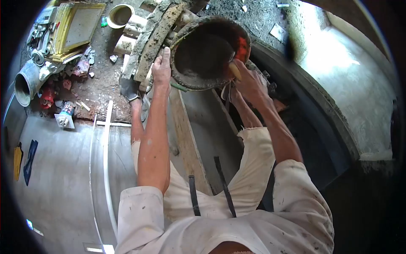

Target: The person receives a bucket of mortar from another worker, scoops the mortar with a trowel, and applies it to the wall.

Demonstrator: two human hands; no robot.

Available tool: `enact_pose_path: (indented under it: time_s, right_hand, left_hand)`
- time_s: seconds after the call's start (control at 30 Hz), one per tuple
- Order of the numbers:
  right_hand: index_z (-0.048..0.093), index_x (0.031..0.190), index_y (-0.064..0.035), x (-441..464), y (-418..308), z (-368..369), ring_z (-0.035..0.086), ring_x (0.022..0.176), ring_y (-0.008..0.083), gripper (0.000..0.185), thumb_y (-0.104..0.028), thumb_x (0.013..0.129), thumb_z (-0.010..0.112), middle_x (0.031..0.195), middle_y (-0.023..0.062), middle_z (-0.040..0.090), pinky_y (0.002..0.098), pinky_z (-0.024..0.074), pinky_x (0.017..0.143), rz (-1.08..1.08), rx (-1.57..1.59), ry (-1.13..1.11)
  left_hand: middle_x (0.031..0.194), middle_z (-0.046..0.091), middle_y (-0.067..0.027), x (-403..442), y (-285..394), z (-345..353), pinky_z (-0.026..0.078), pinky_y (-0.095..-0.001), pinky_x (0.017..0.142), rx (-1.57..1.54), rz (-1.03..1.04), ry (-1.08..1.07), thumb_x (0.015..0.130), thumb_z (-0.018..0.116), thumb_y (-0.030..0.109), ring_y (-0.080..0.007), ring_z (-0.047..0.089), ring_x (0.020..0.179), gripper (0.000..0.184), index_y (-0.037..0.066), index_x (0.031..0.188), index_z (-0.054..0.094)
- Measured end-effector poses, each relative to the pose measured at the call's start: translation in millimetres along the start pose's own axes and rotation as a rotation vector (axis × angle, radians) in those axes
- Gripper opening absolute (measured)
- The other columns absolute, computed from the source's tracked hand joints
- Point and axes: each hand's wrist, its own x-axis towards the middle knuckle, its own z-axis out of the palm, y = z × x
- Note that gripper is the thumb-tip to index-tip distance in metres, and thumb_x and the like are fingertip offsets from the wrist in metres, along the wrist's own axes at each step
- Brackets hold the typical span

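A round, mortar-crusted basin (198, 82) with dark grey material inside and a red patch on its right wall is at upper centre. My right hand (250, 84) is at its lower right rim, closed around the wooden handle of a trowel (235, 70). A bit of metal shows above the handle; the blade is lost in the dark basin. My left hand (162, 70) is beside the basin's left rim, thumb pointing up and fingers curled. What those fingers hold, if anything, is hidden. Rough, mortar-stained boards (158, 36) lie just beyond this hand.
Below the basin, a long plank (188, 135) runs between my legs. To the left are a white pipe (108, 165), a metal bucket (28, 82) on its side, a yellow-framed panel (84, 25) and scattered rubble. A curved concrete edge (325, 101) borders the right.
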Motion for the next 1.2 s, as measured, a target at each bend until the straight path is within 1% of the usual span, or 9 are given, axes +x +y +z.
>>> enact_pose_path:
  time_s: [0.07, 0.27, 0.53, 0.73, 0.93, 1.07, 1.13, 1.17, 1.2]
  right_hand:
    - [0.045, 0.11, -0.0167, 18, 3, 26, 0.06, 0.072, 0.0395, 0.035, -0.012, 0.075, 0.052, 0.077, 0.0176, 0.061, 0.0465, 0.047, 0.065, 0.157, 0.025, 0.108]
    - [0.044, 0.118, -0.0187, -12, 26, -9, 0.059, 0.077, 0.0386, 0.045, -0.022, 0.074, 0.053, 0.079, 0.0182, 0.061, 0.045, 0.047, 0.069, -0.076, 0.087, -0.056]
    - [0.046, 0.099, -0.0067, -11, 56, -29, 0.06, 0.07, 0.0346, 0.031, -0.029, 0.079, 0.053, 0.08, 0.0175, 0.059, 0.0446, 0.0468, 0.059, 0.03, -0.379, 0.287]
    - [0.048, 0.1, -0.0034, 44, 73, -31, 0.062, 0.069, 0.0329, 0.024, -0.018, 0.081, 0.049, 0.078, 0.0154, 0.058, 0.0402, 0.0503, 0.055, -0.009, -0.497, 0.189]
    - [0.052, 0.1, -0.01, 78, 47, 26, 0.062, 0.071, 0.0292, 0.032, -0.036, 0.08, 0.05, 0.074, 0.0087, 0.061, 0.0396, 0.0489, 0.059, -0.167, -0.251, -0.14]
    - [0.054, 0.102, -0.0129, 97, 75, 81, 0.061, 0.074, 0.0278, 0.037, -0.04, 0.077, 0.053, 0.074, 0.0095, 0.062, 0.0385, 0.0486, 0.063, -0.258, -0.079, -0.074]
    - [0.054, 0.108, -0.0171, 108, 117, 117, 0.06, 0.077, 0.028, 0.039, -0.04, 0.077, 0.054, 0.078, 0.0107, 0.062, 0.0378, 0.0483, 0.063, -0.57, 0.024, 0.102]
    - [0.054, 0.111, -0.0191, 63, 63, 39, 0.06, 0.074, 0.0295, 0.041, -0.041, 0.076, 0.055, 0.079, 0.0126, 0.062, 0.0394, 0.048, 0.063, -0.248, 0.06, -0.046]
    - [0.054, 0.111, -0.0191, 52, 63, 42, 0.06, 0.074, 0.0295, 0.041, -0.041, 0.076, 0.055, 0.079, 0.0126, 0.062, 0.0394, 0.048, 0.063, -0.25, 0.066, -0.054]
  left_hand:
    - [0.066, 0.048, 0.0013, -8, 16, 3, 0.038, -0.0256, 0.062, -0.215, -0.1, -0.007, 0.08, 0.055, 0.051, -0.0101, 0.04, 0.065, 0.048, 0.004, 0.069, 0.055]
    - [0.074, 0.045, 0.0033, -29, 11, 0, 0.037, -0.023, 0.067, -0.442, -0.065, -0.014, 0.085, 0.052, 0.046, -0.009, 0.04, 0.071, 0.043, 0.003, 0.085, 0.055]
    - [0.072, 0.051, -0.006, -61, 39, 12, 0.039, -0.0276, 0.068, -0.095, 0.235, 0.058, 0.085, 0.053, 0.04, -0.0144, 0.043, 0.069, 0.041, -0.001, 0.088, 0.055]
    - [0.06, 0.048, -0.0089, -79, 59, 15, 0.039, -0.0325, 0.056, 0.103, 0.454, 0.107, 0.087, 0.052, 0.034, -0.0169, 0.043, 0.057, 0.035, 0.001, 0.075, 0.053]
    - [0.06, 0.048, -0.012, -67, 68, 4, 0.038, -0.035, 0.054, 0.213, 0.389, 0.146, 0.088, 0.051, 0.033, -0.0229, 0.045, 0.055, 0.035, 0.001, 0.074, 0.053]
    - [0.063, 0.051, -0.013, -70, 74, 5, 0.039, -0.0353, 0.057, 0.186, 0.408, 0.109, 0.089, 0.049, 0.032, -0.0239, 0.05, 0.059, 0.033, 0.002, 0.078, 0.055]
    - [0.064, 0.05, -0.0134, -73, 76, 6, 0.04, -0.0361, 0.058, 0.193, 0.463, 0.063, 0.089, 0.049, 0.032, -0.0247, 0.05, 0.06, 0.032, 0.002, 0.079, 0.055]
    - [0.065, 0.051, -0.0141, -74, 74, 4, 0.04, -0.0363, 0.059, 0.2, 0.452, 0.037, 0.09, 0.046, 0.034, -0.026, 0.052, 0.062, 0.034, 0.002, 0.081, 0.055]
    - [0.065, 0.051, -0.0141, -74, 69, 2, 0.04, -0.0363, 0.059, 0.207, 0.446, 0.037, 0.09, 0.046, 0.034, -0.026, 0.052, 0.062, 0.034, 0.002, 0.081, 0.055]
